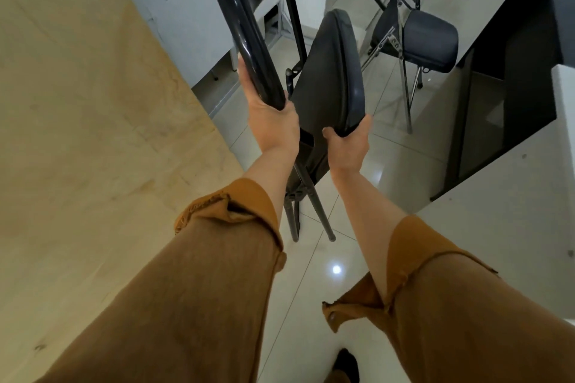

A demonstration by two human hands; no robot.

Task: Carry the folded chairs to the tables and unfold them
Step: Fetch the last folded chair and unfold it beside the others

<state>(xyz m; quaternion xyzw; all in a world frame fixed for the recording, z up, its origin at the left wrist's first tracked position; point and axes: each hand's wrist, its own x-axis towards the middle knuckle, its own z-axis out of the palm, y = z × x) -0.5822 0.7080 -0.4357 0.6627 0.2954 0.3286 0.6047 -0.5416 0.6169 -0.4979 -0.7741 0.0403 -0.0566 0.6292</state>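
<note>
A black folding chair [326, 78] stands in front of me on the tiled floor, partly opened. My left hand [270, 115] grips the curved top of its backrest frame [249, 31]. My right hand [348, 143] clasps the near edge of its padded seat, which is tilted up steeply. The chair's thin black legs [314, 211] reach the floor between my forearms. A second chair [426, 37] with a dark padded seat and chrome legs stands unfolded further away on the right.
A wide beige tabletop [93, 134] fills the left side. A white table [513, 196] lies on the right, with a dark desk [513, 71] beyond it. A white low unit [199, 25] stands at the back. A narrow glossy tiled aisle [326, 289] runs between them.
</note>
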